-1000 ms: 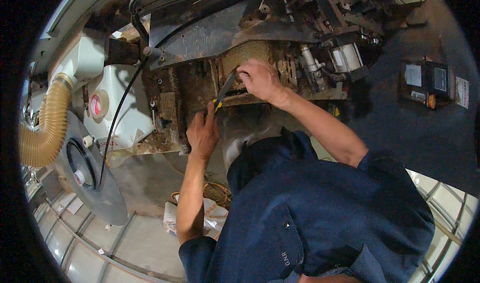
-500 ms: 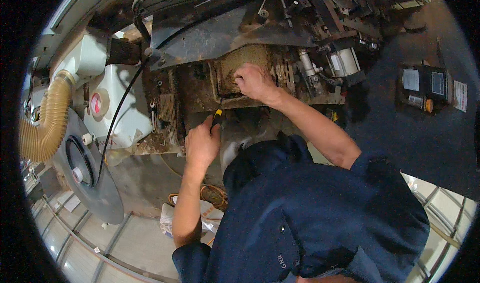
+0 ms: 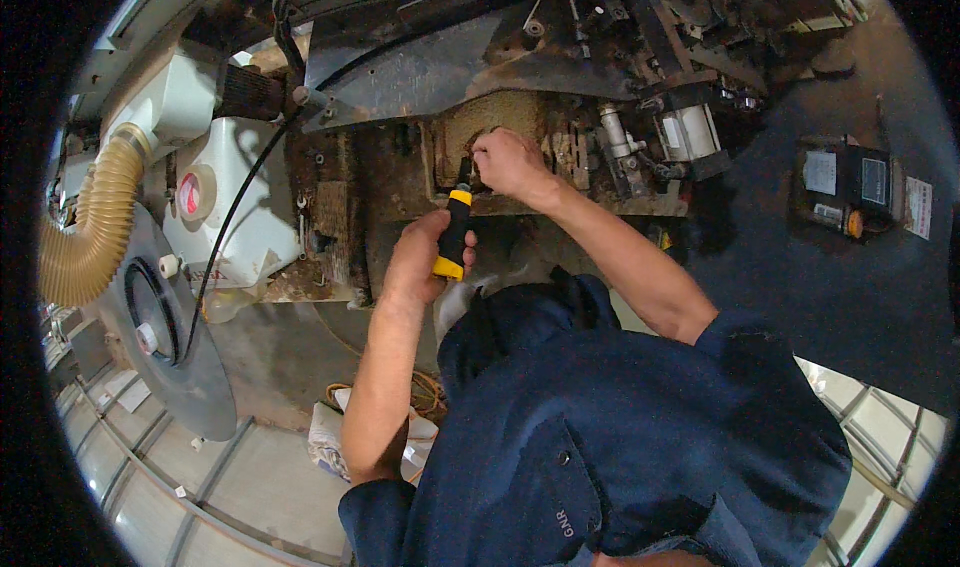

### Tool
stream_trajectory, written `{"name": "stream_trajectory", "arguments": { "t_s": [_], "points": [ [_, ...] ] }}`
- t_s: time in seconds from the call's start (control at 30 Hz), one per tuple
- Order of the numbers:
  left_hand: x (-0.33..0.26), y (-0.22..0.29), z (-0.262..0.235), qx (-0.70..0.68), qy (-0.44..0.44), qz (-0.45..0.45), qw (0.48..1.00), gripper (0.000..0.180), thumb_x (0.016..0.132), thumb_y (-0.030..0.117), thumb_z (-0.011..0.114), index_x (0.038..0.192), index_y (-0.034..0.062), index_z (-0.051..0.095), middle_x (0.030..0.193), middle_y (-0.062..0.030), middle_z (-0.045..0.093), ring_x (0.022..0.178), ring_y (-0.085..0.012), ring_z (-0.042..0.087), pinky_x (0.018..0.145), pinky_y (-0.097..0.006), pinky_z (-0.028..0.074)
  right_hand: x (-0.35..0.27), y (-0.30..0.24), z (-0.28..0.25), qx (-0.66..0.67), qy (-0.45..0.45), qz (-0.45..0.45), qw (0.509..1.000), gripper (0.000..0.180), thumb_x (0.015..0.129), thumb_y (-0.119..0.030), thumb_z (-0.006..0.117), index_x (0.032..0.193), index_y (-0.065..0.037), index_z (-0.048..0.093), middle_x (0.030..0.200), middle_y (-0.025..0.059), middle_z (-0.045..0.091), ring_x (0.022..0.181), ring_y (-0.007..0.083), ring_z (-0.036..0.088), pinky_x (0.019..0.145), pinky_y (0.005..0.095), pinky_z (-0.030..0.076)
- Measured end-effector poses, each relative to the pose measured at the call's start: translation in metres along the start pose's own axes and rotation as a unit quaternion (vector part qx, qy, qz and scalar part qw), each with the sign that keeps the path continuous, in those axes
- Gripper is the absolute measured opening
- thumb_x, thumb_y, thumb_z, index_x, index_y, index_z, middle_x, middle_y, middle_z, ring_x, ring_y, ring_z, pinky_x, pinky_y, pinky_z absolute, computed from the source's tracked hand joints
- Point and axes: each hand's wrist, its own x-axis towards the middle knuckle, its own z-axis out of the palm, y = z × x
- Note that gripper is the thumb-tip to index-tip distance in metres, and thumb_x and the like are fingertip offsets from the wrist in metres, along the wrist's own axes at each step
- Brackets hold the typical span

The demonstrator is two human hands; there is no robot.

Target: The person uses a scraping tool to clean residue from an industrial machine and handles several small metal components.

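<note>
My left hand (image 3: 415,257) is wrapped around a hand tool (image 3: 456,235) with a black-and-yellow handle. A narrow dark part of the tool points away toward my right hand; its exact kind does not show. My right hand (image 3: 515,170) has its fingers curled together at the dark end of the tool, over a recess in the machine. What the right fingertips hold, if anything, is hidden. Brown dust coats the panel (image 3: 500,117) just beyond that hand. A dirty metal edge (image 3: 570,205) runs below the right wrist.
A grey metal plate (image 3: 440,62) spans the machine beyond my hands. At left stand a white tank (image 3: 235,212), a ribbed yellowish hose (image 3: 100,217) and a hanging black cable (image 3: 235,222). A metal cylinder (image 3: 690,132) and a black box (image 3: 850,192) sit at right.
My left hand has moved right, closer to my right hand, and turned so that the tool's handle shows at full length. My right hand stays over the recess.
</note>
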Motion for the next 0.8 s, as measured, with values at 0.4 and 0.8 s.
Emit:
{"name": "stream_trajectory", "arguments": {
  "t_s": [0.4,0.8],
  "points": [
    [-0.015,-0.014,0.017,-0.005,-0.045,0.040,0.998,0.024,0.097,0.022,0.043,0.109,0.0013,0.050,0.073,-0.0093,0.059,0.055,-0.0168,0.055,0.050,-0.028,0.048,-0.030,0.014,0.010,0.105,0.112,0.015,0.988,0.023,0.084,-0.015,0.058,0.100,-0.001,0.068,0.090,0.0158,0.061,0.087,0.0318,0.060,0.078,0.0386,0.047],
    [-0.005,-0.034,0.029,0.064,-0.097,0.080,0.990,0.029,0.097,0.019,0.045,0.121,0.0041,0.050,0.074,-0.0060,0.060,0.056,-0.0135,0.056,0.049,-0.027,0.049,-0.046,0.014,-0.014,0.098,0.102,0.019,0.990,0.022,0.085,-0.013,0.054,0.099,-0.001,0.068,0.089,0.0160,0.061,0.084,0.0324,0.059,0.075,0.0392,0.047]
  ]
}}
